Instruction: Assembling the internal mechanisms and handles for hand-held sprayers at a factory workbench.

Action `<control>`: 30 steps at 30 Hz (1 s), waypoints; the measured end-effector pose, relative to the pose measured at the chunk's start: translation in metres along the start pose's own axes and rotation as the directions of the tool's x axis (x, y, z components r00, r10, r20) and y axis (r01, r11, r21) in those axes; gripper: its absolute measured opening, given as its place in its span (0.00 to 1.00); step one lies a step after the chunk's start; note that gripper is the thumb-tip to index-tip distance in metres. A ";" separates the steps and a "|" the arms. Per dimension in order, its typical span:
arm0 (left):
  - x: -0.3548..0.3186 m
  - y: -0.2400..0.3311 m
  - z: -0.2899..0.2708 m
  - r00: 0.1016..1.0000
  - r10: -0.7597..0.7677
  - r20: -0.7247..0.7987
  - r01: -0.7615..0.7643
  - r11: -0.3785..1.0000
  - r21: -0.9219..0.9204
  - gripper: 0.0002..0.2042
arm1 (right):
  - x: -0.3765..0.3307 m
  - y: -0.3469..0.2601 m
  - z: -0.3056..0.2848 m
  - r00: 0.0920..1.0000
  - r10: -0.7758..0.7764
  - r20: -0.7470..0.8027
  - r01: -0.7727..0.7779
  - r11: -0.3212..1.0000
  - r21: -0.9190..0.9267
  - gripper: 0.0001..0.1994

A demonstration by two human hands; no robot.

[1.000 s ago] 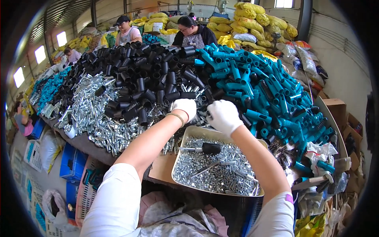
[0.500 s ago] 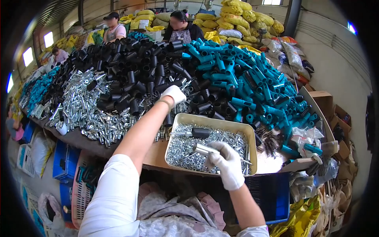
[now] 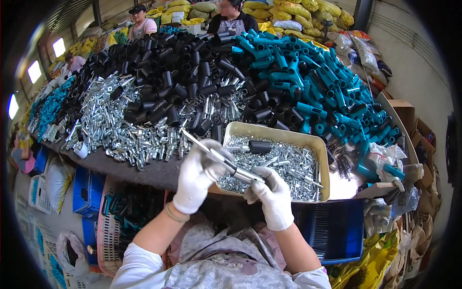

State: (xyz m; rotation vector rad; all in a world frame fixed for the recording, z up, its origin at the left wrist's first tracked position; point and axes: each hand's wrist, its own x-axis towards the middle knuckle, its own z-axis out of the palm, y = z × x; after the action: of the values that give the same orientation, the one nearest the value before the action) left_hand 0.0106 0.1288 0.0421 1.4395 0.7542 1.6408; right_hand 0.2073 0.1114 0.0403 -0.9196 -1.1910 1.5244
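Note:
In front of my body, both white-gloved hands meet at a shiny metal shaft assembly. My left hand (image 3: pixel 198 176) is closed around a slim metal rod (image 3: pixel 193 140) whose tip points up and to the left. A metal cylinder (image 3: pixel 248 177) lies at the rod's lower right end, beyond a dark ring. My right hand (image 3: pixel 273 196) grips that cylinder with thumb and fingers. Behind my hands stands a cream tray (image 3: pixel 326 168) full of small metal parts. Across those parts lies a metal shaft with a black sleeve (image 3: pixel 260 147).
Black sleeves (image 3: pixel 163 77), teal tubular housings (image 3: pixel 308 108) and metal fittings (image 3: pixel 103 118) are heaped across the table. Springs (image 3: pixel 340 153) lie right of the tray. Blue bins (image 3: pixel 349 226) and a pink basket (image 3: pixel 108 236) stand below the edge. Other people (image 3: pixel 231 21) are across the table.
My left hand has come back from the black-sleeve pile toward my body, now holding a metal rod. My right hand has moved slightly nearer with the metal cylinder, and the two parts now meet.

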 end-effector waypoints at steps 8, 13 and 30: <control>-0.038 0.027 -0.019 0.954 -0.101 0.281 0.037 0.974 0.224 0.19 | 0.010 -0.015 0.007 0.784 0.335 0.523 -0.282 0.942 -0.181 0.25; -0.049 0.066 -0.045 0.948 -0.183 0.261 -0.027 0.770 0.638 0.21 | 0.136 -0.045 -0.015 0.769 -0.415 0.486 0.580 0.132 -0.804 0.08; -0.097 0.049 -0.055 0.933 -0.291 -0.210 0.338 0.910 0.240 0.26 | 0.240 -0.073 -0.038 0.840 -0.536 0.086 0.151 0.078 -0.986 0.14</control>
State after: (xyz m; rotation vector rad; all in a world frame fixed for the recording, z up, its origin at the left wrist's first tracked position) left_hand -0.0502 0.0248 0.0254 1.2859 1.2850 1.4573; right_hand 0.1985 0.3573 0.1017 -1.4487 -2.0032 -0.0866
